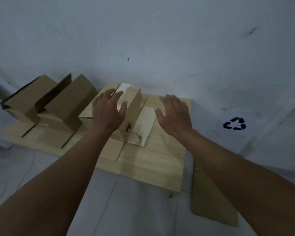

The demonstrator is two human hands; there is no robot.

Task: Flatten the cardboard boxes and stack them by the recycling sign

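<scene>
Resting my left hand (107, 111), fingers straight, on the pale box (131, 106) at frame centre. My right hand (174, 113) hovers spread open beside it. Recycling sign (234, 123) sits at right.

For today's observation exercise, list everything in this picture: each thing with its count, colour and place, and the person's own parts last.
Upright cardboard boxes: three, brown; far box and middle box on the left, near box at centre.
Flattened cardboard sheet: brown, on the floor under the boxes.
Cardboard piece: one, brown, lower right.
Recycling sign: one, black arrows, on the right.
Left hand: fingers spread, on the near box.
Right hand: fingers spread, right of that box; contact unclear.
</scene>
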